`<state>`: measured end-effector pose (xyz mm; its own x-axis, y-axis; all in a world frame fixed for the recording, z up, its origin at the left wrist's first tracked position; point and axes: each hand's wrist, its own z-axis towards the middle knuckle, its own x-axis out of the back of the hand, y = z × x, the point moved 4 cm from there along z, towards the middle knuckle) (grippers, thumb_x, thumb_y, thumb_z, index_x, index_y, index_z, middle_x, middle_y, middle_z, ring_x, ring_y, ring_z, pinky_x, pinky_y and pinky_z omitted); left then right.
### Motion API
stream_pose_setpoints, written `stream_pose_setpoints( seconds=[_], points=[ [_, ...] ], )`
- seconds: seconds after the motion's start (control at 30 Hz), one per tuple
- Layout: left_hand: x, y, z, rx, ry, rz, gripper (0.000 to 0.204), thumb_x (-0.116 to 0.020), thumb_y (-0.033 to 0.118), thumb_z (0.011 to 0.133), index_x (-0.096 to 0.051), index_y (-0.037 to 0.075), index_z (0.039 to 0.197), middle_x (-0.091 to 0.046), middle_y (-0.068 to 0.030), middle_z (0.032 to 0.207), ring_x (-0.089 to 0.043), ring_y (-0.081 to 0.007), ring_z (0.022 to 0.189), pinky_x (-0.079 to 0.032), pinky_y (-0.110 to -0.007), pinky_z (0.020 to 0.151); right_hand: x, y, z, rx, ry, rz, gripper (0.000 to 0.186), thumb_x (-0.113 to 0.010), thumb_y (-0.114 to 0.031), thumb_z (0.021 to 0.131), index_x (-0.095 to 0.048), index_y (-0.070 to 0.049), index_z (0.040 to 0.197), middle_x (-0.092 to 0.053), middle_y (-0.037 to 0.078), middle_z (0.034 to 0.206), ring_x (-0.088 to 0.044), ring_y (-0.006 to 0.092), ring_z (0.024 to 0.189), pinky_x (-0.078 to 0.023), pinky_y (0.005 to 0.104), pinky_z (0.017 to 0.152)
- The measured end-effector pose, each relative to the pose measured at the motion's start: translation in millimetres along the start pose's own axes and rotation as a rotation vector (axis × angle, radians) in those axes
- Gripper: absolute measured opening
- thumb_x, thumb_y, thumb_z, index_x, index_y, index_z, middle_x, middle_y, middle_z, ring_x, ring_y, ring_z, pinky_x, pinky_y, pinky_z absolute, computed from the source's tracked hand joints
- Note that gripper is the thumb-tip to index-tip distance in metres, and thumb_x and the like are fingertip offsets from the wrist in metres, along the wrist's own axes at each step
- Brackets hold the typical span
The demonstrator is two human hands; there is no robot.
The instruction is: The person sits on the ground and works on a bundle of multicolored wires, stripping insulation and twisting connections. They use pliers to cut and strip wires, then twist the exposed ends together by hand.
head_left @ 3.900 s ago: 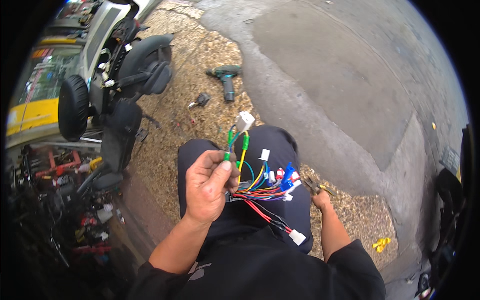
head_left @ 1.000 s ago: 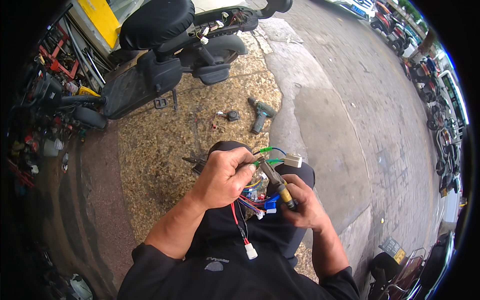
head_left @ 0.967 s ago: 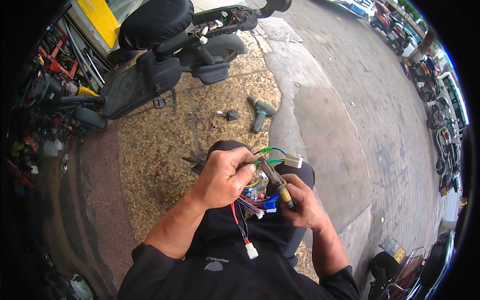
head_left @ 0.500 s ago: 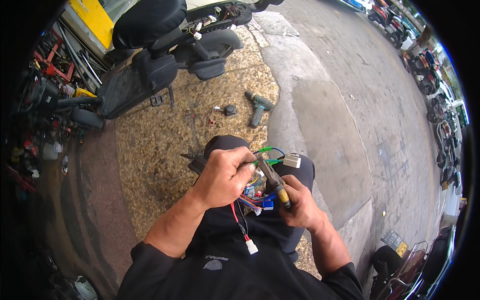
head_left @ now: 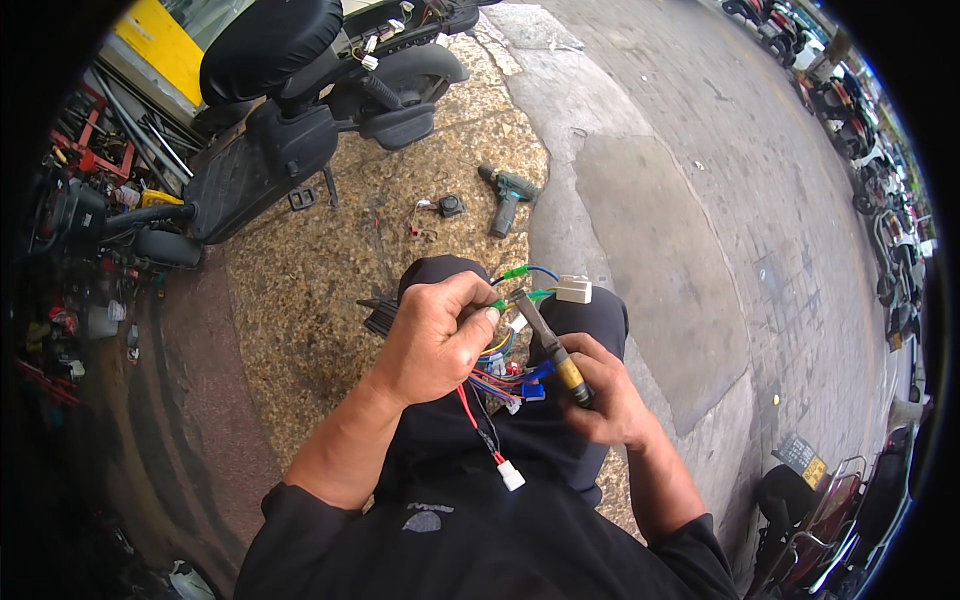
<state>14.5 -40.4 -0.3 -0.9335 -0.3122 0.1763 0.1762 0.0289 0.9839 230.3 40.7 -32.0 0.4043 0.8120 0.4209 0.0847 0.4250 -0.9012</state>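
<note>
Between thumb and forefinger, my left hand (head_left: pixel 438 335) pinches a thin wire with a green sleeve (head_left: pixel 499 306). Pliers (head_left: pixel 568 373) with yellow-and-black handles are gripped in my right hand (head_left: pixel 606 396), their jaws close beside the left fingertips at the green-sleeved wire. A white plug connector (head_left: pixel 574 289) hangs on the same wires, above my right thigh. Under the hands a bundle of coloured wires (head_left: pixel 490 384) lies over my lap, with a blue connector (head_left: pixel 533 393) among them. Red and black wires end in a small white connector (head_left: pixel 511 476) against my shirt. A black finned box (head_left: pixel 380 316) shows partly behind my left hand.
On the pebbled ground ahead lie a cordless drill (head_left: pixel 508 198) and a small black part with wires (head_left: pixel 450 205). A black electric scooter (head_left: pixel 290 140) stands at the far left, wires exposed. Tools and parts clutter the left edge; parked scooters (head_left: pixel 850 130) line the right.
The pliers' jaws and my left fingertips stay together at the wire, while the pliers' handles have swung slightly. The whole view has shifted a little, the ground objects appearing higher and further left.
</note>
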Motion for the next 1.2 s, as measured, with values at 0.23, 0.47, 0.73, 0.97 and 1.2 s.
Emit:
stream_pose_setpoints(
  seconds=[0.23,0.47,0.73,0.97,1.2],
  points=[
    [-1.5,-1.9,-0.4,0.043,-0.022,-0.011,0.010,-0.063,0.003,0.090,-0.066,-0.007,0.091,-0.067,-0.0119,0.069,-0.059,-0.0092,0.063,-0.047,-0.030,0.057,0.0,0.0,-1.6,-0.019,0.023,0.011,0.025,-0.063,0.001,0.069,-0.061,0.002,0.094,-0.059,0.021,0.116,-0.061,0.0366,0.102,-0.050,0.0416,0.089],
    [-5.8,4.6,-1.5,-0.061,0.004,0.139,0.006,-0.067,-0.001,0.089,-0.063,-0.005,0.089,-0.064,-0.0143,0.070,-0.062,-0.0182,0.062,-0.047,-0.035,0.057,3.0,-3.9,-6.5,-0.024,-0.012,-0.028,0.032,-0.062,0.006,0.070,-0.063,0.004,0.102,-0.059,0.022,0.117,-0.062,0.0419,0.104,-0.052,0.0432,0.089],
    [-17.9,10.8,-2.5,-0.375,0.148,0.383,0.015,-0.071,-0.002,0.085,-0.061,-0.001,0.096,-0.065,-0.0179,0.082,-0.066,-0.0370,0.072,-0.051,-0.041,0.061,8.7,-8.9,-8.9,-0.030,0.007,-0.040,0.032,-0.063,0.006,0.070,-0.063,0.004,0.102,-0.059,0.023,0.116,-0.062,0.0428,0.103,-0.053,0.0440,0.088],
    [-23.4,-14.0,7.4,-0.036,-0.010,0.075,0.007,-0.069,-0.001,0.091,-0.064,-0.004,0.096,-0.066,-0.0124,0.073,-0.064,-0.0162,0.063,-0.049,-0.033,0.056,5.0,-4.8,-12.7,-0.047,-0.021,-0.100,0.042,-0.064,0.006,0.068,-0.061,0.004,0.110,-0.058,0.024,0.118,-0.062,0.0451,0.103,-0.054,0.0451,0.087],
    [-21.0,-32.4,21.9,0.530,-0.363,-0.701,0.007,-0.063,0.005,0.098,-0.067,0.000,0.094,-0.065,-0.0048,0.072,-0.049,-0.0039,0.053,-0.036,-0.019,0.046,6.9,2.1,-18.9,-0.109,-0.095,-0.151,0.048,-0.066,0.004,0.067,-0.061,0.004,0.114,-0.057,0.024,0.119,-0.063,0.0464,0.101,-0.054,0.0462,0.087]
  ],
)
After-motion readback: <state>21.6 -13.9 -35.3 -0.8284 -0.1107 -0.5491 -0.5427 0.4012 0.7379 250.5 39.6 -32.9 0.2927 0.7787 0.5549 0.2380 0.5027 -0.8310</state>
